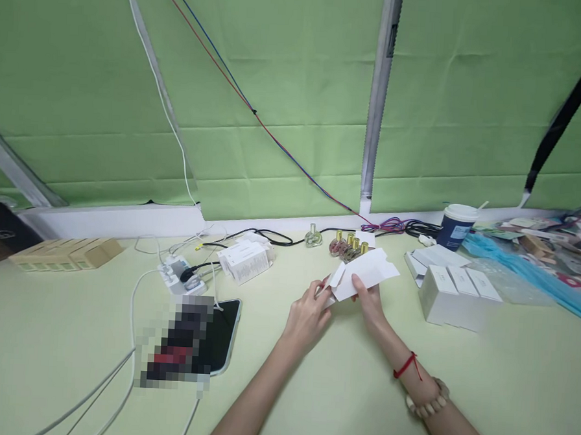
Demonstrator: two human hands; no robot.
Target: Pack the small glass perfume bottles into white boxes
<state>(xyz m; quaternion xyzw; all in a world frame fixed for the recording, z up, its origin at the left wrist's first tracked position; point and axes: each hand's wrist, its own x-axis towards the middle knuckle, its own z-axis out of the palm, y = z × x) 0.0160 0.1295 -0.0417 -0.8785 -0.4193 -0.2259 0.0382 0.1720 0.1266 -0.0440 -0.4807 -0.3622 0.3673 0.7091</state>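
Note:
Between my two hands is a white carton (pixel 365 273), partly folded, with loose flaps at its ends. My left hand (pixel 309 312) has its fingers closed on the carton's lower left end. On the right, my right hand (pixel 368 299) grips the carton's side, the thumb lying on its face. Just behind the carton stand several small glass bottles (pixel 346 247) with gold caps, their lower parts partly covered by it. A clear glass bottle (pixel 313 235) stands a little to their left, apart from the others.
White boxes (pixel 454 297) stand at the right, near a dark blue cup (pixel 455 227). Left are a tablet (pixel 223 337), a power strip (pixel 180 276) with cables, a white printed box (pixel 246 259) and tan boxes (pixel 67 254). Blue plastic (pixel 526 269) and clutter lie far right.

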